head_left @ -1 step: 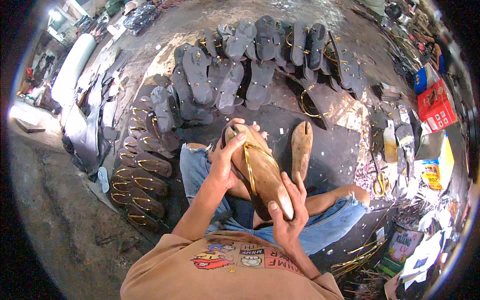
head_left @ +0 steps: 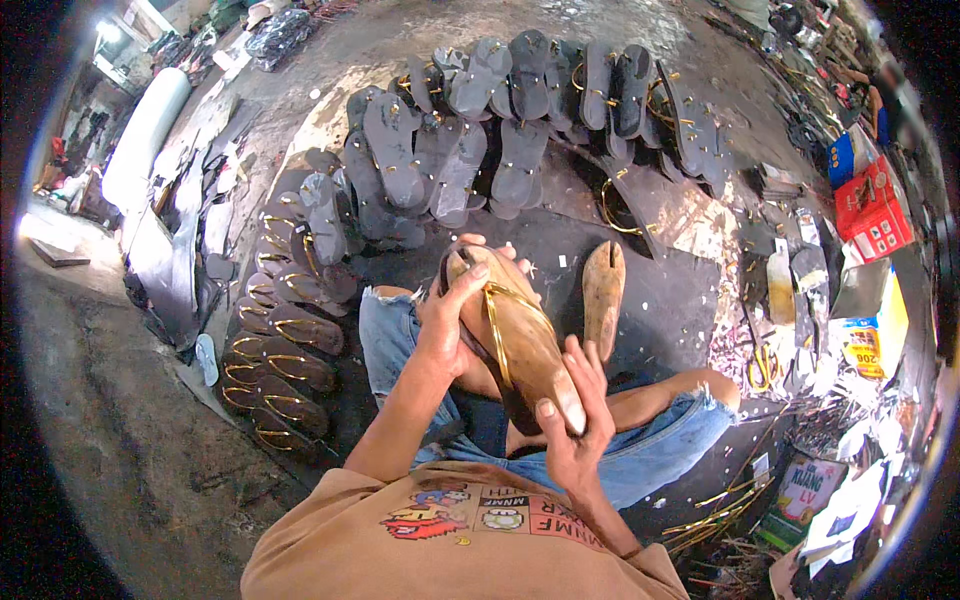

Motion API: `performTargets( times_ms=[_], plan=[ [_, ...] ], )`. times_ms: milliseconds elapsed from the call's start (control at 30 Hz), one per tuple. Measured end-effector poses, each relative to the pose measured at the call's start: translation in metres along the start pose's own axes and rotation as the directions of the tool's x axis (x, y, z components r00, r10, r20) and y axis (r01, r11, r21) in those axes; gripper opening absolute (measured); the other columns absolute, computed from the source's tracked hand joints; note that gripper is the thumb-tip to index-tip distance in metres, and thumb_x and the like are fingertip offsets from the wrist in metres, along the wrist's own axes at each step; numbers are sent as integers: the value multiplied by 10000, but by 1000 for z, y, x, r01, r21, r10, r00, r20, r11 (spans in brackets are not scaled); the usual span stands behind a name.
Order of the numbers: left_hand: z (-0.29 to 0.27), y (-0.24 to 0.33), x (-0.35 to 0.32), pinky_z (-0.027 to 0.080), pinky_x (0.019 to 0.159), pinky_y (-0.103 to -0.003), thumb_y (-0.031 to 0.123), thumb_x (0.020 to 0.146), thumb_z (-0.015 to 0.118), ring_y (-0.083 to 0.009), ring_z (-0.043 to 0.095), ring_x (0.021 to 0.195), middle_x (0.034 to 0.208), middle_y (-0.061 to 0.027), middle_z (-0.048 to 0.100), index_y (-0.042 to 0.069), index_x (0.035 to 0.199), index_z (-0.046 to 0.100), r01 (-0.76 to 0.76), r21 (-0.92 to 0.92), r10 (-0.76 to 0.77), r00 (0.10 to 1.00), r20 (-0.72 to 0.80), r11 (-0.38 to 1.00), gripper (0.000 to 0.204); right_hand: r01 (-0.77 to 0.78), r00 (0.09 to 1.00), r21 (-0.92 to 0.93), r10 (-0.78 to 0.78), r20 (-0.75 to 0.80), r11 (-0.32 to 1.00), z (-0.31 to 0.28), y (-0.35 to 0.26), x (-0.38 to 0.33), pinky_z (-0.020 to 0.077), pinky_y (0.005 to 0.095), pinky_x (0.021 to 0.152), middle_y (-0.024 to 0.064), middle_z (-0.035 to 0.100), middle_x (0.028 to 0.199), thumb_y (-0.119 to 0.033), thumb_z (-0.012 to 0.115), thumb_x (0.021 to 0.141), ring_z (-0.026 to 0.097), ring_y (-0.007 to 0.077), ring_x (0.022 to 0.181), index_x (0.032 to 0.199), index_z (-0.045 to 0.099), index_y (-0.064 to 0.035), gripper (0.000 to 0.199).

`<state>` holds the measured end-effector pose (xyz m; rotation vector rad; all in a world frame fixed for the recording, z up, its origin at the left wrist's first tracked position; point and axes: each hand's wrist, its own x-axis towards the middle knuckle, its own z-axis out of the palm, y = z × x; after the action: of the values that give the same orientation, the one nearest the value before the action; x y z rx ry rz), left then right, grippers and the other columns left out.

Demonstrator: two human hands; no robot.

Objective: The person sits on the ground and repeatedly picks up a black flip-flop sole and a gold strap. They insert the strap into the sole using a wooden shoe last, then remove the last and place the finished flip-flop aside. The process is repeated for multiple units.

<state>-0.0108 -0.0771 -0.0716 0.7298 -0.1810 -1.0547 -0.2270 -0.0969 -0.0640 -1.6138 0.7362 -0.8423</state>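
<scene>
Over my lap I hold a tan wooden shoe last (head_left: 535,352) with a dark flip-flop fitted against its underside. The flip-flop's gold strap (head_left: 496,330) crosses the top of the last. My left hand (head_left: 452,325) is closed round the notched toe end, thumb on top and fingers around the far side. At the heel end, my right hand (head_left: 583,425) grips with its thumb on the near side and its fingers along the other. A second wooden last (head_left: 603,300) lies on the dark mat, just beyond my right hand.
Dark sandals (head_left: 395,150) are heaped across the far side of the mat. Gold-strapped flip-flops (head_left: 298,360) stand in rows at left. To the right lie yellow-handled scissors (head_left: 764,366), a red box (head_left: 873,205), a tin (head_left: 803,497) and scraps. Gold strips (head_left: 715,515) lie near right.
</scene>
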Motion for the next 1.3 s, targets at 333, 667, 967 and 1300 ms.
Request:
performTargets(
  times_ms=[333, 667, 967, 1300],
  plan=[
    [-22, -48, -70, 489, 1138, -491, 579, 1032, 560, -292, 609, 1308, 1434, -114, 612, 130, 1531, 471, 351, 15, -333, 899, -286, 936, 677, 134, 988, -399, -92, 124, 907, 30, 9, -1, 512, 476, 1075, 244, 453, 1559, -239, 791, 911, 639, 361, 1232, 1465, 604, -92, 602],
    [-32, -6, -143, 526, 1063, -488, 574, 908, 614, -325, 691, 1167, 1324, -207, 677, -1, 1451, 541, 608, -161, -629, 747, -217, 777, 794, -502, 852, 86, 476, 217, 860, -1, 1, -52, 509, 318, 850, 89, 691, 1042, -354, 489, 1147, 598, 123, 935, 1133, 693, -2, 408],
    [-45, -11, -173, 459, 1132, -485, 488, 864, 706, -331, 596, 1292, 1437, -209, 590, -20, 1518, 437, 527, -419, -541, 835, 98, 739, 871, -886, 451, 390, 660, 601, 251, -35, -17, -71, 343, 286, 500, -43, 557, 698, -458, 666, 1012, 445, 91, 562, 845, 672, -99, 396],
    [31, 7, -117, 335, 1226, -417, 365, 840, 799, -274, 411, 1476, 1562, -183, 425, -18, 1656, 161, 133, 606, -265, 955, 133, 784, 1104, -746, 611, 511, 744, 270, 427, 7, 52, -61, 567, 321, 893, 98, 719, 1200, -318, 661, 1070, 679, 176, 1119, 1293, 625, 13, 401]
  ],
)
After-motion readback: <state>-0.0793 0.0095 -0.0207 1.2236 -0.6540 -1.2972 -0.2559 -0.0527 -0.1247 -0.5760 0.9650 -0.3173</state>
